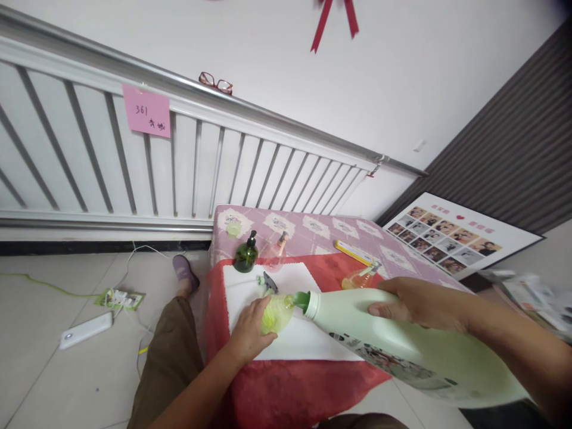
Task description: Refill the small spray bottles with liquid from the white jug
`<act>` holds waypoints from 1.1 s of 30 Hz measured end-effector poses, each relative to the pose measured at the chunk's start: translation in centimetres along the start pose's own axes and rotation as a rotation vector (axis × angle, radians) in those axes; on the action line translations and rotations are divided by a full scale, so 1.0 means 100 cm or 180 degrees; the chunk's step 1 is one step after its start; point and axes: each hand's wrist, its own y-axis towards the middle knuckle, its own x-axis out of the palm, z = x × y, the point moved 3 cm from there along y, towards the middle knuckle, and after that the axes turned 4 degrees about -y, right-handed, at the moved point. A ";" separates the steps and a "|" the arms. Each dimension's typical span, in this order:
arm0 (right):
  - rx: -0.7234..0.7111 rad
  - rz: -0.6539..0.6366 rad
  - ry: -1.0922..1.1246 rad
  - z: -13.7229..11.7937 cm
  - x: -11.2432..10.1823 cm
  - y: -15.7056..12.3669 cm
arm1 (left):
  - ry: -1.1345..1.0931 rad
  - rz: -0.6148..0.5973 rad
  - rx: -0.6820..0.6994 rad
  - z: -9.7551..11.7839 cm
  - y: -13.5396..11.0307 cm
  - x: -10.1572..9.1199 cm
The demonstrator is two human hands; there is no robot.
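Observation:
My left hand (250, 333) is wrapped round a small clear yellow bottle (277, 314), which leans to the right over a white cloth (313, 345). With my right hand (409, 304) I grip the handle of a large pale green detergent jug (353, 313), tipped nearly level. The jug's green spout (302, 300) meets the yellow bottle's mouth; whether liquid is flowing I cannot tell. Just behind the bottle lies a loose spray head (269, 282). Farther back stand a dark green pump bottle (246, 256) and a clear pink bottle (276, 255). An orange clear bottle (356, 279) is partly behind the jug.
A red cloth (286, 390) covers the front of the table, over a purple patterned tablecloth (292, 223). A yellow box (353, 252) and a pale green cap (233, 229) lie farther back. A white radiator (187, 161) runs behind. Cables and a power strip (120, 299) lie on the floor.

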 end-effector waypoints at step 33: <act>-0.0042 -0.0063 -0.0046 0.001 0.001 0.000 | 0.0011 0.0031 0.0003 0.001 0.000 0.000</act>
